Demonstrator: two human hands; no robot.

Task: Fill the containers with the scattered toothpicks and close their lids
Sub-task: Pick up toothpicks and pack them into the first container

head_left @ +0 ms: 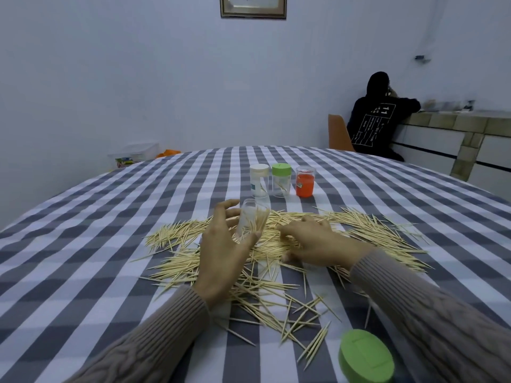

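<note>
Several loose toothpicks (356, 225) lie scattered across the checked tablecloth (83, 244). My left hand (224, 250) holds a clear lidless container (253, 218) tilted, with some toothpicks inside. My right hand (312, 241) rests palm down on the pile beside it, fingers curled into the toothpicks. A loose green lid (366, 356) lies near the front edge at the right. Behind the pile stand three containers: a white-lidded one (259, 179), a green-lidded one (281, 179) and an orange one (305, 181) with a clear top.
A person in a dark hooded top (378, 117) sits on an orange chair (338, 132) beyond the table's far right, leaning on a tiled counter (453, 125). A plastic box (135, 153) stands by the wall at the far left.
</note>
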